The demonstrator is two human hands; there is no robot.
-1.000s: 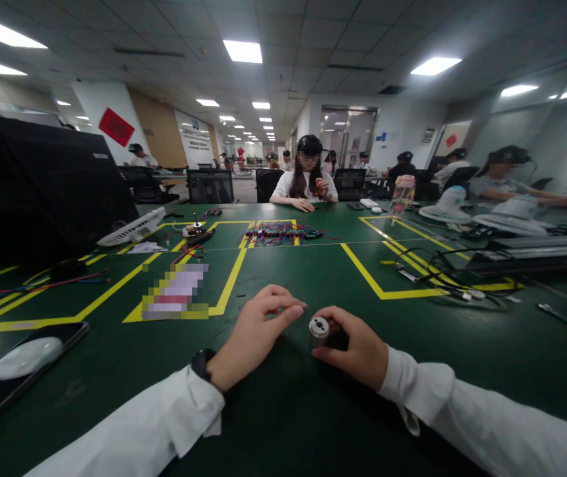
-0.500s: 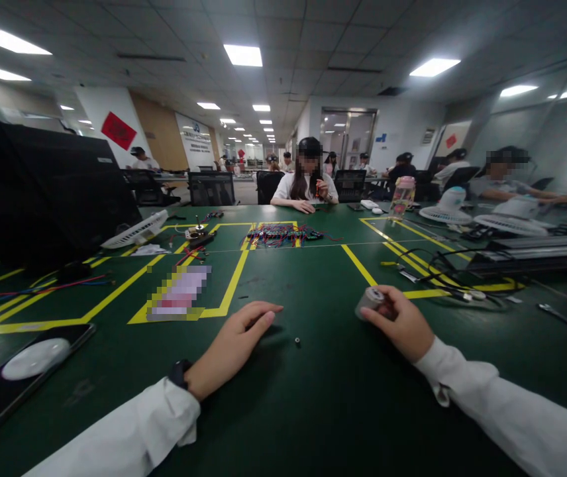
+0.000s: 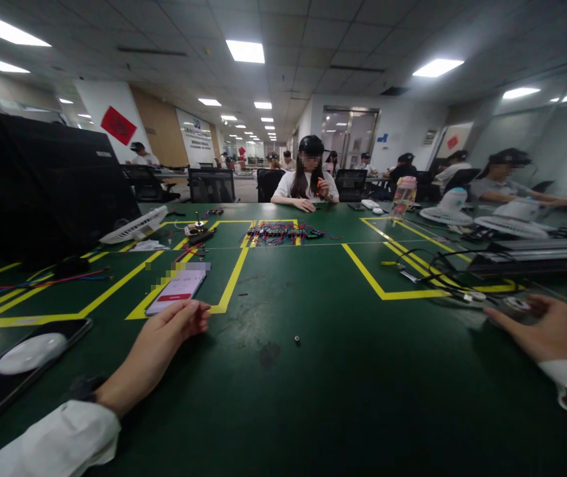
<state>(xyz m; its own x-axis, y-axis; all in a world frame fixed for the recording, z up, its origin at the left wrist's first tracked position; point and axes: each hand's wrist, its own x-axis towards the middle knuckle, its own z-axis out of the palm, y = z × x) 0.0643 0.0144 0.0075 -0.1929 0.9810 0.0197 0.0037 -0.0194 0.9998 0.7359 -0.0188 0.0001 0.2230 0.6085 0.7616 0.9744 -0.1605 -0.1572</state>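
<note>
My left hand (image 3: 169, 334) is over the table at the lower edge of a phone (image 3: 181, 289) with a lit screen and a red bar. Its fingers are loosely bent, with nothing visible in them; whether it touches the phone I cannot tell. Far to the right, my right hand (image 3: 552, 328) has its thumb and fingers around a short grey metal cylinder (image 3: 515, 305), low over the table by the black cables. A tiny metal ring-like part (image 3: 297, 340) lies alone on the green table (image 3: 343, 397) between my hands.
Black cables (image 3: 442, 271) and long metal profiles (image 3: 536, 255) lie on the right. A wired circuit strip (image 3: 283, 232) is farther back, before a seated person (image 3: 308, 175). At left are a monitor (image 3: 45, 185), a white mouse (image 3: 32, 353) on a dark slab and loose wires (image 3: 40, 287).
My left hand has moved left and back toward me, to the phone. My right hand has carried the metal cylinder far to the right and lower. The tiny part has stayed put.
</note>
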